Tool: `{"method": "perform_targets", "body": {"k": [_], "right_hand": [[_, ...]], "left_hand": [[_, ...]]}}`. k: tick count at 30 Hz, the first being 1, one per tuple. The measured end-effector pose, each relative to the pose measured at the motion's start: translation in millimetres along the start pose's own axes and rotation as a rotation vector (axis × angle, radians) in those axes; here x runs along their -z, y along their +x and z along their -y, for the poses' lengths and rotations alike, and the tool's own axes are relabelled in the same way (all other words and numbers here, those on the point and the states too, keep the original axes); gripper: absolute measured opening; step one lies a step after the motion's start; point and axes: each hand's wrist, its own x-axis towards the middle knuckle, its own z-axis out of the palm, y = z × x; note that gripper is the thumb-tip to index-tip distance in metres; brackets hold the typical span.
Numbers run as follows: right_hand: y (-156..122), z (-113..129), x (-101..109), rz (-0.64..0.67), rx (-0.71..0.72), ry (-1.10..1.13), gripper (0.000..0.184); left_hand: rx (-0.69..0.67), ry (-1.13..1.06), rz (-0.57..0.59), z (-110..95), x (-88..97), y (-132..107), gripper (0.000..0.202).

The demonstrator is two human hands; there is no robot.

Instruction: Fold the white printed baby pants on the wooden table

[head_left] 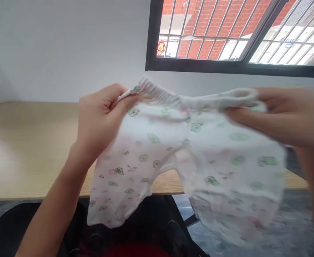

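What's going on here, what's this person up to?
A person is holding up a pair of white printed baby pants with both hands, the left hand gripping one end of the elastic waistband and the right hand gripping the other end. The pants hang in the air in front of a light wooden desk, with a barred window beyond it.
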Motion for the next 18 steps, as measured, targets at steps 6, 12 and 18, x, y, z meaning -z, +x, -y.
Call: {"method": "perform_targets", "body": {"k": [6,12,18], "right_hand": [[67,-54,-99,0.293,-0.112,-0.018,0.024],[100,-138,-183,0.359,-0.222,-0.200,0.015],[107,-160,-209,0.315,-0.244,-0.314,0.036]], "left_hand": [[0.249,0.162,0.375,93,-44.2,-6,0.030],[0.434,0.360,0.672,164,-109.7,-25,0.021],[0.470,0.409,0.720,182,-139.8,-38,0.029]]}}
